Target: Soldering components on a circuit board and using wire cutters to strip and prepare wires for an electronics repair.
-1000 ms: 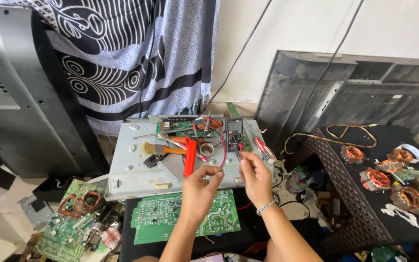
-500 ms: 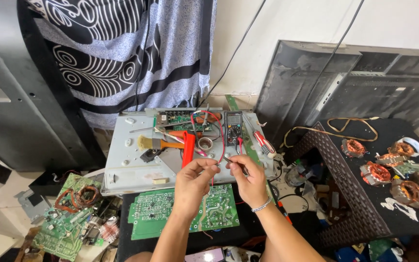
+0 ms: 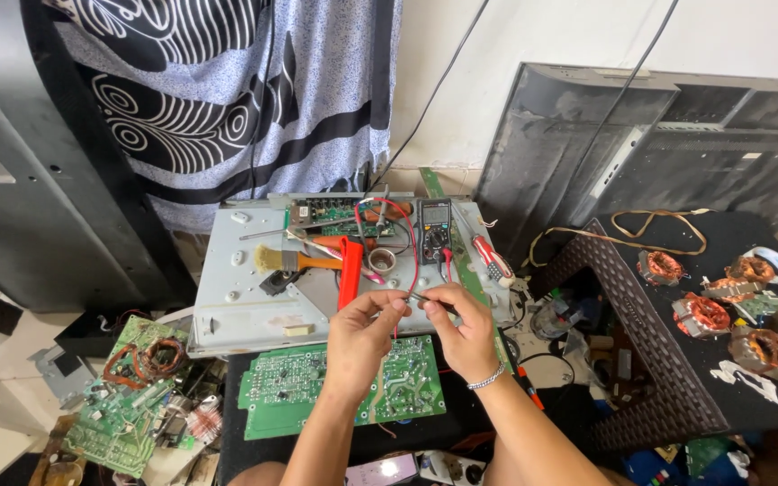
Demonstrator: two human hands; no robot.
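My left hand (image 3: 362, 335) and my right hand (image 3: 463, 331) meet fingertip to fingertip over the front edge of a grey metal chassis plate (image 3: 245, 301). Together they pinch a thin dark probe-like piece (image 3: 423, 298); what exactly it is I cannot tell. A red wire (image 3: 410, 241) loops down to it from near a black multimeter (image 3: 434, 230) lying on the plate. Below my wrists a green circuit board (image 3: 285, 389) lies flat. A bracelet sits on my right wrist.
A red-handled tool (image 3: 350, 272), a brush (image 3: 274, 260), a solder roll (image 3: 381, 261) and a small board (image 3: 330, 214) lie on the plate. Copper coils (image 3: 704, 313) cover the black table at right. Scrap boards (image 3: 132, 387) lie left. Screen back panels (image 3: 659, 144) lean against the wall.
My two hands have drawn together, from slightly apart to pinching the thin piece between them. The view has shifted a little.
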